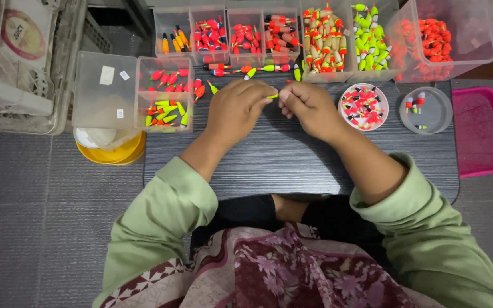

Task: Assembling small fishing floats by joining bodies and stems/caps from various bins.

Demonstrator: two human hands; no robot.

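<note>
Head view: left hand (234, 110), right hand (309, 106) pinch yellow-green float (273, 96); round bowl (363, 106) holds red floats.

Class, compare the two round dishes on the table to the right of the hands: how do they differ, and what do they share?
The white round dish is filled with many small red, black and white pieces; the clear round dish holds only a few floats. The white dish lies closer to the right hand; the clear dish lies farther out, beside the pink tray. Both are shallow, round and rest on the dark table.
</note>
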